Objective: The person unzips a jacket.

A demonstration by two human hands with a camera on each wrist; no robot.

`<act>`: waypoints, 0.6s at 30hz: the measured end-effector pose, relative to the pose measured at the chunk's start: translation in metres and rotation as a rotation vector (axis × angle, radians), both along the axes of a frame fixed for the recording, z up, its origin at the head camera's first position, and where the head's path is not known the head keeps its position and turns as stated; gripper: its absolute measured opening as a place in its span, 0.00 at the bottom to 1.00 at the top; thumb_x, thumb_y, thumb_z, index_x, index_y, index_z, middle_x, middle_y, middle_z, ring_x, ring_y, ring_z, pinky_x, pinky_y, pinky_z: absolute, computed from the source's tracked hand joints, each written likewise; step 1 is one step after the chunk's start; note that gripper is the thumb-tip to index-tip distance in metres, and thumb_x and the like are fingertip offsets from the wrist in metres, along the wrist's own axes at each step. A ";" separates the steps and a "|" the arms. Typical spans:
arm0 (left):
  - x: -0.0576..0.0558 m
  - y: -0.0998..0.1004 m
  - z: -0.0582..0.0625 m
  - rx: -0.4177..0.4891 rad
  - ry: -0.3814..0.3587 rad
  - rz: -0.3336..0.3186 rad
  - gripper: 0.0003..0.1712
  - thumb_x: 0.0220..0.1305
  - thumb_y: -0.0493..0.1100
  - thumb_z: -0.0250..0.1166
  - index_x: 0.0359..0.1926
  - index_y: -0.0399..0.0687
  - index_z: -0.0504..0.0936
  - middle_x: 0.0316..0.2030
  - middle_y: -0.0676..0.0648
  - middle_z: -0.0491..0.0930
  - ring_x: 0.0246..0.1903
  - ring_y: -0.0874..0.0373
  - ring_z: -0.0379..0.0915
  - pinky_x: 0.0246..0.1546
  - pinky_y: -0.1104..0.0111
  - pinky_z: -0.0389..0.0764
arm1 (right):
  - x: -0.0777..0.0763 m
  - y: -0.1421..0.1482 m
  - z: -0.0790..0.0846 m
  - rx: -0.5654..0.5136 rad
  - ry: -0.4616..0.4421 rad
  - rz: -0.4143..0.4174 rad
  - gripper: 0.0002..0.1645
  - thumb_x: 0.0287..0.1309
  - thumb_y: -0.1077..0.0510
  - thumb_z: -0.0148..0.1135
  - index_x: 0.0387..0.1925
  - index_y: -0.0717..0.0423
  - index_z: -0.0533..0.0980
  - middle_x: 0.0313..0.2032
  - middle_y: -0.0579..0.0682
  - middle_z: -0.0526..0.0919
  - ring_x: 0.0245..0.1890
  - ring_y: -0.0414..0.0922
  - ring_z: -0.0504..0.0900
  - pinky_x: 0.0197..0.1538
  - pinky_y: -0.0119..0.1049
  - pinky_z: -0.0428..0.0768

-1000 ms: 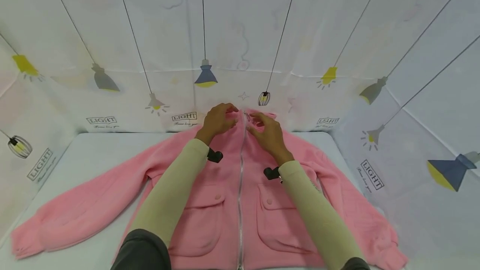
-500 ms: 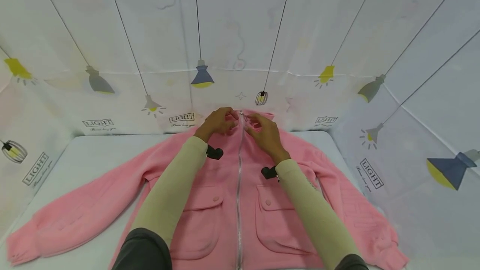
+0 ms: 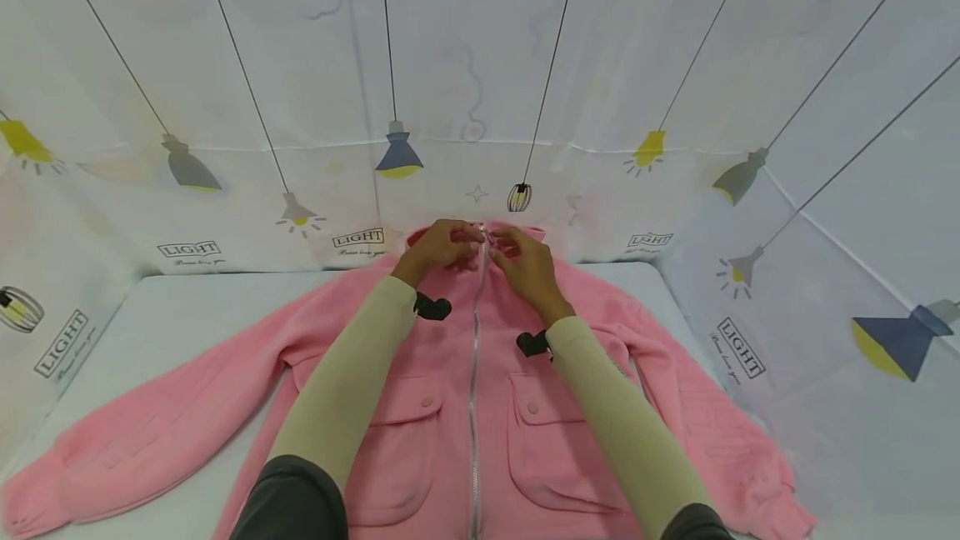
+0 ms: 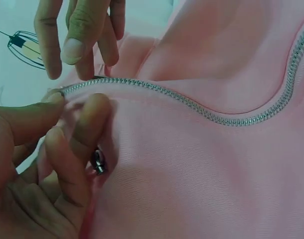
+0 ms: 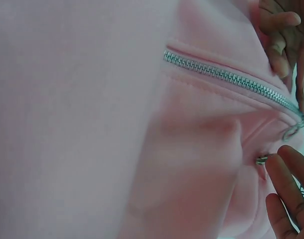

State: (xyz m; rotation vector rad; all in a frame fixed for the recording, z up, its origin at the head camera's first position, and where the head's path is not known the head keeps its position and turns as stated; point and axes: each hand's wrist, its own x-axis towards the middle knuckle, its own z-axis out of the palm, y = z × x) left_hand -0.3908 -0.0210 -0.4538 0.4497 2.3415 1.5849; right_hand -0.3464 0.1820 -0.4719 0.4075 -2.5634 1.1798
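The setting is looking like a small work nook closed in by printed sheeting; whether it is forming part of a home, a studio or a workshop, the views are not telling. The pale sheeting (image 3: pixel 480 40) is filling the upper frame and continuing down both sides, creases showing across it. Its printed pendant lamps, including a blue lamp (image 3: pixel 399 155) at upper centre, are hanging from thin drawn cords, with "LIGHT" lettering (image 3: pixel 358 237) repeating lower down. Below, a white counter (image 3: pixel 217 298) is meeting the back sheeting.
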 end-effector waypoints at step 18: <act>0.006 0.004 0.001 0.181 0.036 0.049 0.10 0.70 0.30 0.68 0.51 0.33 0.83 0.47 0.38 0.84 0.29 0.58 0.83 0.32 0.72 0.85 | -0.010 -0.009 -0.002 -0.252 -0.171 -0.061 0.15 0.70 0.56 0.70 0.55 0.51 0.80 0.48 0.53 0.89 0.49 0.48 0.89 0.55 0.44 0.87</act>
